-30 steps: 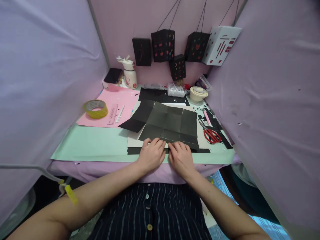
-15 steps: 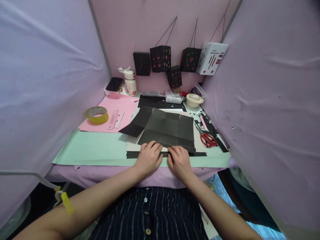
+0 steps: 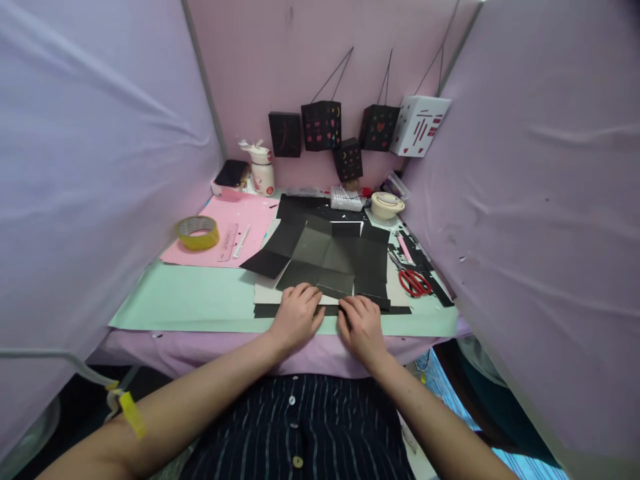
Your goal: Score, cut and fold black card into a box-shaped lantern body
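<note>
A creased black paper sheet (image 3: 330,257) lies on a pale card (image 3: 265,291) near the front of the table. My left hand (image 3: 297,313) and my right hand (image 3: 361,322) sit side by side on its near edge. Fingers of both hands press down on a narrow folded strip along that edge. The fingers are curled and close together over the fold. A second black strip (image 3: 265,310) shows under the card.
A mint green mat (image 3: 190,297) covers the table, with a pink sheet (image 3: 220,230), yellow tape roll (image 3: 197,232) and ruler at left. Red scissors (image 3: 414,281) and black scraps lie at right. Paper lanterns (image 3: 320,123) hang on the back wall. Lilac fabric walls close in both sides.
The view has tilted up and pulled back a little. Both hands stay on the near edge of the black sheet, whose far part now bulges up slightly.
</note>
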Demonstrator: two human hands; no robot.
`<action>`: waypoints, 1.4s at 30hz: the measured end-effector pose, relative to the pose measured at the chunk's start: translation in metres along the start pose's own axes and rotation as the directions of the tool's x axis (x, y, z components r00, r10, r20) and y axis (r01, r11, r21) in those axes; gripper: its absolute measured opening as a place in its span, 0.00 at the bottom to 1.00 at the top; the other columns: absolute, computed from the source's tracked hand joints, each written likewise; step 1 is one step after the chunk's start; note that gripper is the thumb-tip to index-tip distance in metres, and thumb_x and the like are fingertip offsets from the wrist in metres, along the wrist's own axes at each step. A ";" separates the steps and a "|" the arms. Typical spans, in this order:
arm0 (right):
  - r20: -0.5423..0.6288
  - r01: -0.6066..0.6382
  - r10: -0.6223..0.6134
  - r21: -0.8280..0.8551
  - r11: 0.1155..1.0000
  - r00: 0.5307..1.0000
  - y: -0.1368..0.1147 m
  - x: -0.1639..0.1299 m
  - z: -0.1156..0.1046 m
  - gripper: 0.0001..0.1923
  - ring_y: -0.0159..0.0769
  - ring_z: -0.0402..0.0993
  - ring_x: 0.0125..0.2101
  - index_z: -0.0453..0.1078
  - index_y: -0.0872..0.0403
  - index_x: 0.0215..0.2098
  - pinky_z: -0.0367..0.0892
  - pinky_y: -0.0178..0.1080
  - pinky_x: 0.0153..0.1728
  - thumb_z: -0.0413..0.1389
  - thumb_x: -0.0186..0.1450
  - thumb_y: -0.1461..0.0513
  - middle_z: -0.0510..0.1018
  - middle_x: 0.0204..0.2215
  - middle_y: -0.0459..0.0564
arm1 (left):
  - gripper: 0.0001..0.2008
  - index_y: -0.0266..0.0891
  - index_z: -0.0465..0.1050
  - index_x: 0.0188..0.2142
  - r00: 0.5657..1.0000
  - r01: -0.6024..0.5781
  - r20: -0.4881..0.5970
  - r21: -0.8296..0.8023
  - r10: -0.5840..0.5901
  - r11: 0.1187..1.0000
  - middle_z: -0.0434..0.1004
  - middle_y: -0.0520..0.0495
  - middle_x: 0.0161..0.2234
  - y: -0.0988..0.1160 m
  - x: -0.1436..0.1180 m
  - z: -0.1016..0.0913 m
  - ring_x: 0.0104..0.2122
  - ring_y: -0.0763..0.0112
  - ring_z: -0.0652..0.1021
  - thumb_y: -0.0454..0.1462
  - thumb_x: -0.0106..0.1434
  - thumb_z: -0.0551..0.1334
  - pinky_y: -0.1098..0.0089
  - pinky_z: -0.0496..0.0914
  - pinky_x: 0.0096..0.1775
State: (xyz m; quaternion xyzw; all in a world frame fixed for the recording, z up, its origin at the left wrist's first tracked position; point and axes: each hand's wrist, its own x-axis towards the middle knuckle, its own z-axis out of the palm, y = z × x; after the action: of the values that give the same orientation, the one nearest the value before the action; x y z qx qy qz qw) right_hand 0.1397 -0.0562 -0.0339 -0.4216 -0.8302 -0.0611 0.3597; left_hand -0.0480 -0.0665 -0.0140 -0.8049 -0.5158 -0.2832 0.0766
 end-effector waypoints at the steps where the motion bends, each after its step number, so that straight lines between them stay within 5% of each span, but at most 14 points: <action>1: 0.008 -0.007 0.007 0.002 1.000 1.000 0.000 0.000 0.000 0.11 0.43 0.67 0.46 0.72 0.57 0.46 0.60 0.45 0.48 0.53 0.67 0.64 0.78 0.43 0.54 | 0.12 0.35 0.72 0.46 1.000 0.006 0.000 0.000 -0.006 1.000 0.77 0.41 0.46 0.000 0.000 0.000 0.49 0.57 0.72 0.37 0.66 0.58 0.57 0.61 0.46; 10: -0.007 -0.084 0.084 -0.147 0.985 0.996 -0.007 -0.001 -0.002 0.11 0.47 0.64 0.48 0.74 0.51 0.45 0.53 0.50 0.50 0.56 0.65 0.60 0.76 0.47 0.53 | 0.07 0.38 0.74 0.39 0.996 0.022 0.084 0.094 -0.030 0.995 0.77 0.43 0.44 0.004 0.009 -0.007 0.49 0.56 0.71 0.35 0.66 0.57 0.53 0.59 0.46; 18: -0.068 -0.180 0.171 -0.161 0.971 0.983 -0.007 -0.003 -0.005 0.11 0.46 0.64 0.45 0.75 0.52 0.45 0.54 0.49 0.47 0.57 0.64 0.60 0.76 0.44 0.54 | 0.10 0.38 0.74 0.44 0.999 0.050 0.006 0.039 -0.050 0.998 0.76 0.43 0.46 0.001 0.001 -0.004 0.49 0.56 0.70 0.36 0.65 0.59 0.55 0.60 0.45; 23: 0.006 -0.132 0.135 -0.189 0.973 0.991 -0.004 -0.002 -0.007 0.10 0.45 0.64 0.44 0.75 0.51 0.44 0.53 0.48 0.46 0.56 0.65 0.62 0.77 0.42 0.51 | 0.11 0.38 0.75 0.45 0.998 0.067 -0.001 0.038 -0.067 0.997 0.77 0.42 0.46 0.002 0.001 -0.004 0.49 0.56 0.71 0.36 0.65 0.58 0.54 0.60 0.46; 33: -0.027 -0.121 0.120 -0.059 0.991 0.992 0.004 -0.008 -0.005 0.10 0.42 0.68 0.42 0.73 0.54 0.44 0.56 0.46 0.45 0.55 0.65 0.62 0.77 0.40 0.53 | 0.11 0.38 0.76 0.44 0.997 0.047 -0.066 -0.015 -0.048 0.999 0.79 0.43 0.44 -0.003 0.000 -0.002 0.47 0.57 0.72 0.34 0.64 0.58 0.55 0.60 0.46; 42: -0.034 -0.141 0.141 -0.009 0.990 0.989 0.006 -0.008 -0.006 0.11 0.45 0.65 0.45 0.74 0.55 0.45 0.61 0.48 0.47 0.54 0.65 0.65 0.77 0.43 0.55 | 0.11 0.38 0.75 0.44 0.996 0.092 -0.004 -0.003 -0.092 0.996 0.77 0.41 0.47 0.000 0.001 -0.004 0.50 0.56 0.71 0.34 0.65 0.57 0.54 0.60 0.46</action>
State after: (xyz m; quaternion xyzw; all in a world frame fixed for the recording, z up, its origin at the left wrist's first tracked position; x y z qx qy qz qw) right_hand 0.1511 -0.0600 -0.0357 -0.4800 -0.7919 -0.0472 0.3746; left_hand -0.0488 -0.0674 -0.0096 -0.7798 -0.5520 -0.2886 0.0634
